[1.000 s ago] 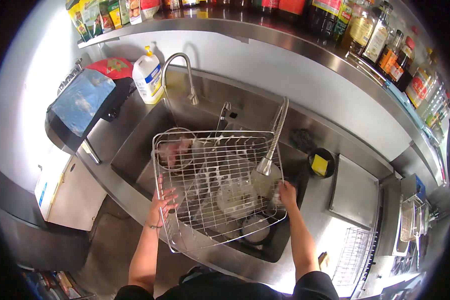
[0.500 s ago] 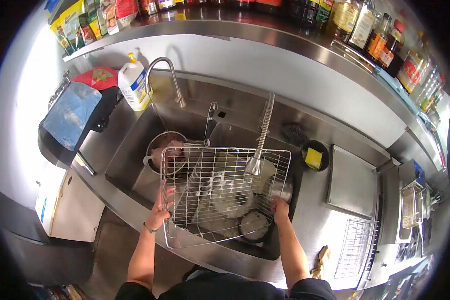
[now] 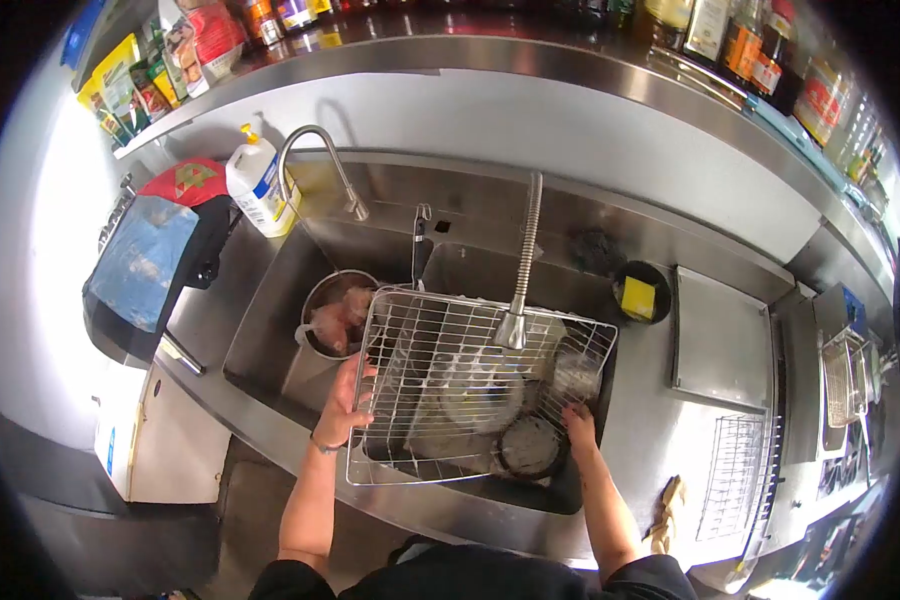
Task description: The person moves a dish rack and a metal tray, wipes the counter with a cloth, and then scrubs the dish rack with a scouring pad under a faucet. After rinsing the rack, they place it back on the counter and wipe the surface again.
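Note:
A wire rack [image 3: 470, 350] is held over the right sink basin, tilted slightly. My left hand [image 3: 344, 402] grips its left edge, and my right hand [image 3: 578, 425] has its fingers closed on the right side. The spray faucet head [image 3: 511, 328] hangs over the rack's upper right part. Beneath the wires, a round pan [image 3: 528, 447], plates and other dishes lie in the basin, partly hidden. A pot [image 3: 338, 313] with pinkish contents stands in the left basin, under a thin stream from the curved faucet [image 3: 322, 135].
A white jug [image 3: 260, 185] with a yellow pump stands behind the left basin. On the right counter are a black bowl with a yellow sponge [image 3: 637, 298], a metal tray [image 3: 722, 335], a dark wire rack [image 3: 727, 478] and a cloth [image 3: 667, 512]. Bottles line the shelf [image 3: 450, 55] above.
The rack and both hands have shifted slightly right in view, and the rack's tilt has changed a little. The camera view has also moved.

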